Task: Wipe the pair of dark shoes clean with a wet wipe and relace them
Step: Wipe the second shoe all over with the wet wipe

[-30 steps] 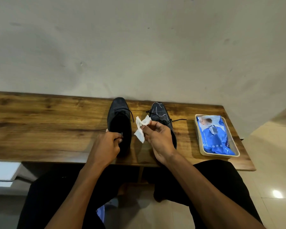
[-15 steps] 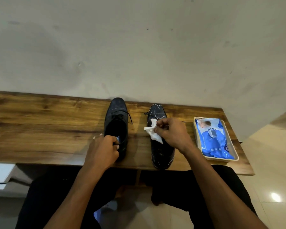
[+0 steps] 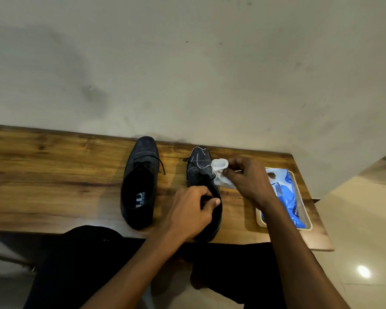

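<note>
You are looking at two dark blue-black leather lace-up shoes standing upright side by side on the wood, toes pointing to the wall. The left shoe [image 3: 140,181] is sitting alone with its thin black lace trailing off to its right side. The right shoe [image 3: 198,168] is showing pale streaks across its toe. A crumpled white wet wipe [image 3: 220,172] is touching that shoe's right flank near the laces.
</note>
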Demonstrator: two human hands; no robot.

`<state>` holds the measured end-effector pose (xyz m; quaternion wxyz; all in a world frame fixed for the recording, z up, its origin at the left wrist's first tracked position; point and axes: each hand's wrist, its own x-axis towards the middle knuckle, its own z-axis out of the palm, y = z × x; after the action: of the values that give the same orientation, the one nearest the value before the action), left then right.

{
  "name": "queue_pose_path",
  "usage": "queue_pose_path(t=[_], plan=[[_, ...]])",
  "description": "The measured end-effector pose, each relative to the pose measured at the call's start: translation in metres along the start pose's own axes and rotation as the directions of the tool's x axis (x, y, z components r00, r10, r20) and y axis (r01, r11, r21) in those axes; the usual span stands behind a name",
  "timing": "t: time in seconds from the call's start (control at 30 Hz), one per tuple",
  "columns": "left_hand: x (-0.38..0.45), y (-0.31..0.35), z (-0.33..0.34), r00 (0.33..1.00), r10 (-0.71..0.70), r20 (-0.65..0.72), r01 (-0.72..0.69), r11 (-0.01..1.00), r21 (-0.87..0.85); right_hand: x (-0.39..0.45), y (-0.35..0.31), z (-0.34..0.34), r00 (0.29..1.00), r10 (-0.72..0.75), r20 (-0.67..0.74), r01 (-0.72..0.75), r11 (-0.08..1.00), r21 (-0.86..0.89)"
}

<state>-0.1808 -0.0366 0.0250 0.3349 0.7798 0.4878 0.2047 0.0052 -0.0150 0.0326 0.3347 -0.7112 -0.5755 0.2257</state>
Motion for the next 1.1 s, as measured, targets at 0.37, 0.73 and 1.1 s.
queue_pose_path(t=[0.37, 0.73, 1.1], plan=[[0.031, 0.017, 0.042, 0.776, -0.438, 0.453, 0.573, 0.190, -0.797, 0.008, 0.007, 0.009, 0.996, -0.018, 0.090, 0.033, 0.986, -0.166], [0.065, 0.019, 0.059, 0.800, -0.529, 0.283, 0.182, -0.235, -0.955, 0.013, 0.012, 0.015, 0.983, 0.053, 0.174, -0.003, 0.962, -0.273], [0.064, 0.018, 0.060, 0.799, -0.488, 0.352, 0.319, -0.153, -0.935, 0.013, 0.005, 0.004, 0.998, -0.019, 0.058, 0.027, 0.989, -0.147]])
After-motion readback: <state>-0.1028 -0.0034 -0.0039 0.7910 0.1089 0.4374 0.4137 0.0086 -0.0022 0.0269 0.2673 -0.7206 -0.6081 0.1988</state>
